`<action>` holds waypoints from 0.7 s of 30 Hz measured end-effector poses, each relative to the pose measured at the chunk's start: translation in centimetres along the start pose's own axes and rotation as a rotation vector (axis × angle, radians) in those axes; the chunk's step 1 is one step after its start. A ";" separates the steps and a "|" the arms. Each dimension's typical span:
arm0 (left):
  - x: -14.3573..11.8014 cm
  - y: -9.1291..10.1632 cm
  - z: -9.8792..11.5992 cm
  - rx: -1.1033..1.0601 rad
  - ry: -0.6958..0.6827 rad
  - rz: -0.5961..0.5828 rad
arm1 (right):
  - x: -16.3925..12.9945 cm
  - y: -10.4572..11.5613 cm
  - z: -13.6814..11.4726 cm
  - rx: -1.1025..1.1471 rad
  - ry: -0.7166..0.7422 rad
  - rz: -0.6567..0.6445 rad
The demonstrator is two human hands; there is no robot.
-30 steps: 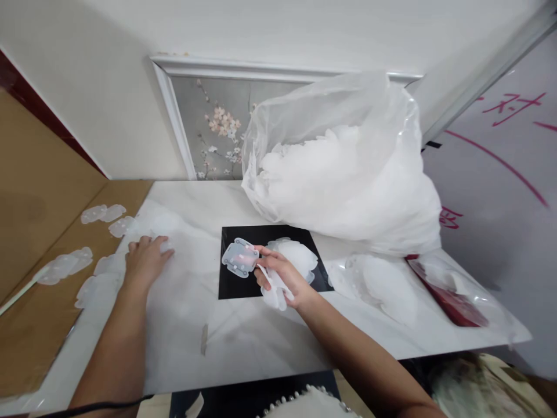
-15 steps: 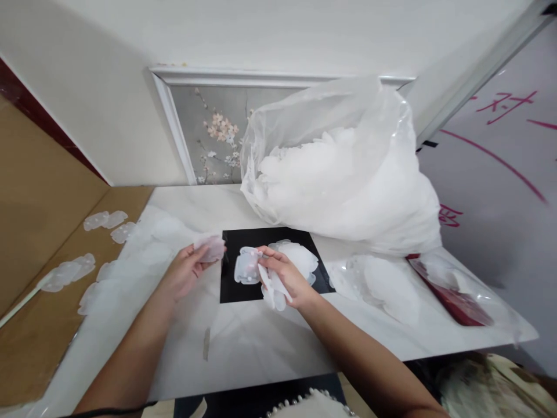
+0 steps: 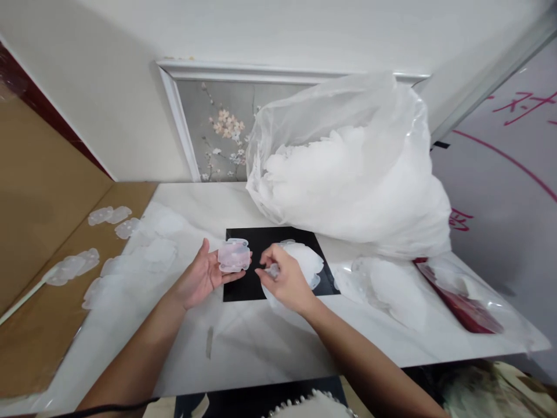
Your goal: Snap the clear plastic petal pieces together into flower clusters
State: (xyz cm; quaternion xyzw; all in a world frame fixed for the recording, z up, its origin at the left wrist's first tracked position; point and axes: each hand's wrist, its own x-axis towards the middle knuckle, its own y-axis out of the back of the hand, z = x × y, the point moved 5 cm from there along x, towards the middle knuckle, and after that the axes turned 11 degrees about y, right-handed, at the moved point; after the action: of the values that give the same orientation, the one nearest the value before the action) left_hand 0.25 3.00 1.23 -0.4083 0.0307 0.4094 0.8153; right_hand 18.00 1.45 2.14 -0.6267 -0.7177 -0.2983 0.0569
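Translucent plastic, a small rounded-square piece [image 3: 234, 257], now rests in the upturned palm of the left hand [image 3: 204, 277], fingers curled under it, where a second ago that hand lay flat on the loose pieces [image 3: 130, 264] at the table's left; the right hand [image 3: 285, 281] has let the piece go and now pinches something small at its fingertips, other white pieces bunched in its palm; so the piece has passed from right to left; beneath lies the black mat [image 3: 243, 287] on the white table [image 3: 261, 342]; beyond, a stack of pieces [image 3: 307, 258], then the big clear bag [image 3: 352, 168].
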 end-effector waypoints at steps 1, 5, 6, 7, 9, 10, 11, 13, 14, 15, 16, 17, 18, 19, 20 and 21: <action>0.0 -0.1 0.0 0.006 -0.001 -0.009 | 0.0 -0.1 -0.3 -0.068 0.071 -0.009; 0.0 -0.5 -0.2 0.043 -0.009 -0.042 | -0.4 -0.9 -0.6 -0.228 0.211 -0.070; 0.1 -0.5 -0.3 0.050 -0.009 -0.050 | -0.5 -1.0 -0.6 -0.259 0.234 -0.079; 0.1 -0.6 -0.4 0.056 -0.009 -0.057 | -0.6 -1.1 -0.6 -0.290 0.257 -0.084; 0.1 -0.7 -0.5 0.065 -0.008 -0.064 | -0.7 -1.2 -0.7 -0.347 0.297 -0.097; 0.1 -0.7 -0.6 0.068 -0.007 -0.067 | -0.7 -1.2 -0.8 -0.371 0.308 -0.105; 0.1 -0.7 -0.6 0.071 -0.007 -0.070 | -0.7 -1.3 -0.8 -0.389 0.315 -0.113; 0.1 -0.7 -0.7 0.077 -0.004 -0.078 | -0.7 -1.4 -0.8 -0.407 0.324 -0.124; 0.2 -0.7 -0.7 0.079 -0.003 -0.079 | -0.7 -1.4 -0.8 -0.411 0.331 -0.124; 0.2 -0.6 -0.8 0.081 -0.002 -0.077 | -0.7 -1.5 -0.9 -0.412 0.339 -0.120; 0.2 -0.6 -0.8 0.083 -0.003 -0.072 | -0.7 -1.5 -0.9 -0.413 0.346 -0.114; 0.2 -0.6 -0.8 0.085 -0.001 -0.067 | -0.7 -1.5 -0.9 -0.413 0.352 -0.108; 0.2 -0.6 -0.8 0.088 0.002 -0.065 | -0.7 -1.4 -0.9 -0.412 0.353 -0.103; 0.3 -0.6 -0.9 0.092 0.003 -0.066 | -0.7 -1.4 -0.9 -0.410 0.351 -0.100; 0.3 -0.7 -0.9 0.096 0.002 -0.071 | -0.7 -1.4 -0.9 -0.403 0.346 -0.100; 0.3 -0.7 -1.0 0.106 -0.001 -0.077 | -0.7 -1.4 -0.9 -0.388 0.337 -0.100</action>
State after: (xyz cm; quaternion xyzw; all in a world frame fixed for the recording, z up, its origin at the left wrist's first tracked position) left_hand 1.21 2.25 0.96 -0.3652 0.0361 0.3756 0.8510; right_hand 16.60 0.38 2.08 -0.5311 -0.6574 -0.5331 0.0397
